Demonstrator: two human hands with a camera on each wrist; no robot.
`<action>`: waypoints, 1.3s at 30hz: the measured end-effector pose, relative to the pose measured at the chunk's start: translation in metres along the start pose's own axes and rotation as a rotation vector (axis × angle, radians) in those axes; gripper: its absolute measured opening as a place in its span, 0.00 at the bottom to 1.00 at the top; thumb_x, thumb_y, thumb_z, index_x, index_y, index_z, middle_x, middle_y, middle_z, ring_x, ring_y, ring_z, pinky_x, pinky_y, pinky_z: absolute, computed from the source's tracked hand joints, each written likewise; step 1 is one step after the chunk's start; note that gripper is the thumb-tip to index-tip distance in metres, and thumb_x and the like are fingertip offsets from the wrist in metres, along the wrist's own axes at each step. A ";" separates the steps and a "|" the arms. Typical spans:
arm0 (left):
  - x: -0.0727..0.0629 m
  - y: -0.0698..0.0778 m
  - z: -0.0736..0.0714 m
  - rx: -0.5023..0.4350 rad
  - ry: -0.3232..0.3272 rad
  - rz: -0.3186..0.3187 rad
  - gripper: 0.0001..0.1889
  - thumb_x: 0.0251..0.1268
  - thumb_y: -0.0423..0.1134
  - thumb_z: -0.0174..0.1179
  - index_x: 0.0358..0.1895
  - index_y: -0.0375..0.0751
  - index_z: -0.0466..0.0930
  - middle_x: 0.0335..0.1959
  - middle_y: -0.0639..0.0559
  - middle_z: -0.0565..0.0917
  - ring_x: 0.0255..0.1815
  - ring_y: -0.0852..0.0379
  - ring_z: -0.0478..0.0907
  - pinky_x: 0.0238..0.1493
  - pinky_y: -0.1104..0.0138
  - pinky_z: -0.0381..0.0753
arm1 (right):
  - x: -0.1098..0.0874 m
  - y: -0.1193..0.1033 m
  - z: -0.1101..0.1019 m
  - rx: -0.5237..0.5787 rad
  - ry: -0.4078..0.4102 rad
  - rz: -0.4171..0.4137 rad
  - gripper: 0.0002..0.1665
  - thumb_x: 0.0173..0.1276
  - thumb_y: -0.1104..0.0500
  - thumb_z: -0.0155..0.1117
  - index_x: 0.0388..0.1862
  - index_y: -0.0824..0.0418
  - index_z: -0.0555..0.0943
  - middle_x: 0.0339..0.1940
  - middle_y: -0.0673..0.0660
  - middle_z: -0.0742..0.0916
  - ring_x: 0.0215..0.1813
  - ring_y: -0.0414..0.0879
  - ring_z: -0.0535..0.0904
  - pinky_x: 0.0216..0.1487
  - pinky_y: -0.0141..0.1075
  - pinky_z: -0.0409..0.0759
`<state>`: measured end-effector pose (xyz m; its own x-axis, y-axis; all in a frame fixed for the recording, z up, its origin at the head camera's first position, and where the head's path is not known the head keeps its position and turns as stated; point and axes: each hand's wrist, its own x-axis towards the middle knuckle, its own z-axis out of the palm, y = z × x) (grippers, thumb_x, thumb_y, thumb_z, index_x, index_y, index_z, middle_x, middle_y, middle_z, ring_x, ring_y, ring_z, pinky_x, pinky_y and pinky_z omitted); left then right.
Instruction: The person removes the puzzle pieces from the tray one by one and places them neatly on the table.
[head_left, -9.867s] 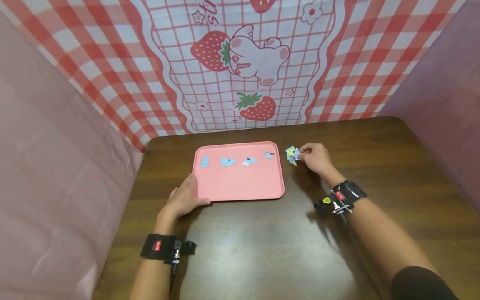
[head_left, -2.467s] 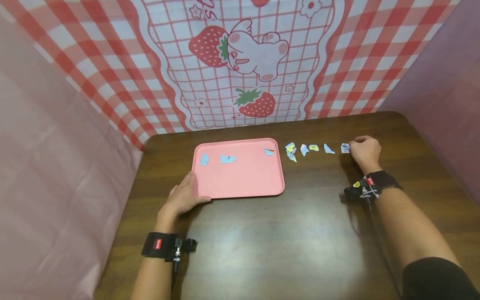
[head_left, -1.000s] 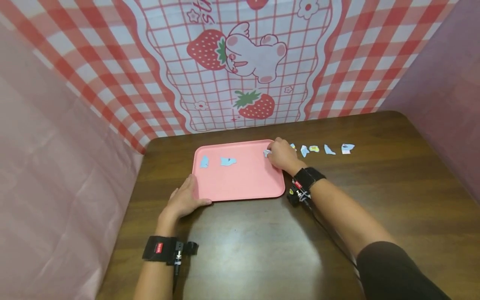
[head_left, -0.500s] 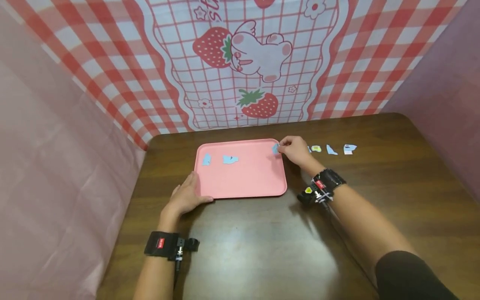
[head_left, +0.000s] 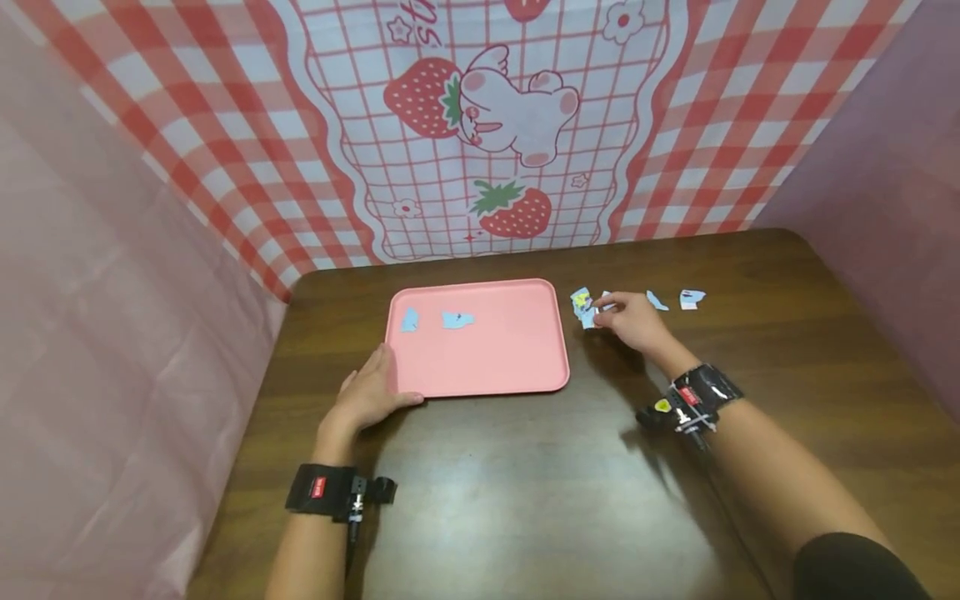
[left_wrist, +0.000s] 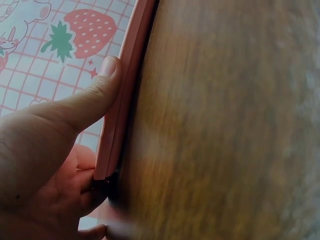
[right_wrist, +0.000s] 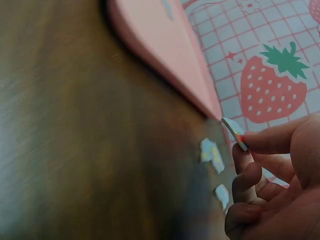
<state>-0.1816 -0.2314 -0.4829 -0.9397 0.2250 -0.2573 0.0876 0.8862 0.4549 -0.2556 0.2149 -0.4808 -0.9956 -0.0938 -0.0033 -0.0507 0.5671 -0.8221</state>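
Observation:
My left hand [head_left: 367, 393] rests at the near left corner of a pink tray [head_left: 495, 362]. Its fingers lie along the left side, and in the left wrist view the thumb [left_wrist: 97, 95] presses the front wall. Just right of the tray, my right hand [head_left: 633, 321] pinches a small light-blue flat piece [right_wrist: 236, 134] with a red and yellow mark between thumb and fingertips. This piece is above the table, near a blue-and-yellow piece [head_left: 581, 298]. Two light-blue pieces, one at the left [head_left: 409, 320] and another beside it [head_left: 457, 320], lie in the tray.
A row of irregular pieces crosses the brown table [head_left: 465, 500], including a narrow blue piece [head_left: 656, 301] and a blue-and-white piece [head_left: 692, 299]. The right hand partly hides the row. A strawberry-patterned cloth [head_left: 517, 208] hangs behind the table.
Four pieces lay in the tray at first; now two do. Pieces have been spread rightward on the table. The right hand lifted the rightmost tray piece and carried it right; the left hand stayed.

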 end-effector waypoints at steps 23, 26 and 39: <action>0.000 -0.001 0.001 0.004 0.014 -0.004 0.63 0.59 0.67 0.65 0.81 0.31 0.37 0.82 0.35 0.45 0.82 0.41 0.44 0.72 0.34 0.46 | -0.022 0.012 0.017 -0.309 0.038 -0.017 0.10 0.57 0.62 0.67 0.38 0.64 0.87 0.26 0.54 0.87 0.32 0.51 0.81 0.36 0.44 0.75; 0.000 -0.001 0.001 -0.002 0.021 0.000 0.63 0.59 0.67 0.66 0.81 0.31 0.37 0.82 0.35 0.45 0.82 0.41 0.44 0.72 0.34 0.46 | -0.023 0.011 0.018 -0.322 0.046 -0.023 0.11 0.57 0.62 0.68 0.39 0.65 0.87 0.26 0.54 0.86 0.31 0.51 0.81 0.36 0.44 0.75; -0.001 0.000 0.000 -0.031 0.013 0.002 0.64 0.59 0.67 0.66 0.81 0.32 0.36 0.82 0.35 0.43 0.82 0.41 0.43 0.73 0.35 0.44 | -0.019 0.006 0.017 -0.260 0.100 -0.022 0.11 0.62 0.60 0.65 0.39 0.65 0.87 0.32 0.59 0.89 0.37 0.54 0.84 0.41 0.46 0.76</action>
<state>-0.1806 -0.2316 -0.4820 -0.9439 0.2209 -0.2453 0.0789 0.8727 0.4819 -0.2353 0.2062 -0.4958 -0.9962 -0.0348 0.0798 -0.0784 0.7578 -0.6478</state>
